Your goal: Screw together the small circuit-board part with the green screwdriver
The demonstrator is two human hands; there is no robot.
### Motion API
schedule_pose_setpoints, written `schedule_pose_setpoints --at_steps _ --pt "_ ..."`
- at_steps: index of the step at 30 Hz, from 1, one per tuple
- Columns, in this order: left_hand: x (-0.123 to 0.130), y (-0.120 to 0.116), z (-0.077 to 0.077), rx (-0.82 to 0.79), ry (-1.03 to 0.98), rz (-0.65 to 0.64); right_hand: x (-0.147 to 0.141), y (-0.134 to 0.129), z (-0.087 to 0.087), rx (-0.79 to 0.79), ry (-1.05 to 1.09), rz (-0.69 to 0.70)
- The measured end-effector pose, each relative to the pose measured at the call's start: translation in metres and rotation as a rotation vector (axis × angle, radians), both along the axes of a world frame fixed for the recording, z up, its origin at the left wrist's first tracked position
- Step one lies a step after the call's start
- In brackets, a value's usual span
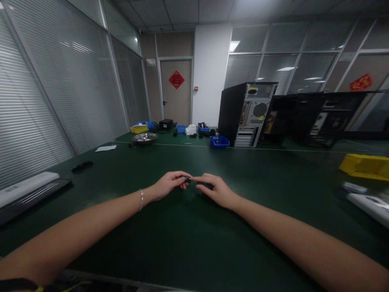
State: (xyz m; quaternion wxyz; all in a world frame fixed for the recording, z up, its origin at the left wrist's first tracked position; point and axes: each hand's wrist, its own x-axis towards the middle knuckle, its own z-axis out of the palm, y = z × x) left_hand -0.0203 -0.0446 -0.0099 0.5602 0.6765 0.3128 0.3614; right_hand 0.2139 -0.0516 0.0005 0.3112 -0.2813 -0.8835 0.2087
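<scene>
Over the middle of the green tabletop, my left hand pinches a small dark piece with a shiny spot between thumb and fingers. It is too small for me to make out its kind. From the right, my right hand reaches in, its index fingertip touching or nearly touching that piece. The right thumb is held apart from the index finger, and I see nothing gripped between them. The other right fingers are partly hidden. A thin bracelet circles my left wrist.
Computer towers stand at the back right, with a blue tray beside them. A metal bowl sits at the back left. Keyboards and a white box lie on the left. A yellow bin is at the right.
</scene>
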Motion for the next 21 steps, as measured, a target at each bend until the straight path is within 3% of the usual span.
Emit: schedule_pose_setpoints --at_steps 6,14,21 --pt "0.0022 -0.0010 0.0006 -0.015 -0.026 0.008 -0.0013 -0.0015 0.0007 0.015 0.011 -0.008" --pt "-0.0019 0.0043 0.0001 -0.028 -0.100 0.178 -0.0002 0.0009 -0.0007 0.011 0.048 -0.113" --pt "-0.0037 0.0022 0.0073 -0.146 -0.262 0.108 -0.0007 -0.0012 0.0011 -0.006 0.059 -0.111"
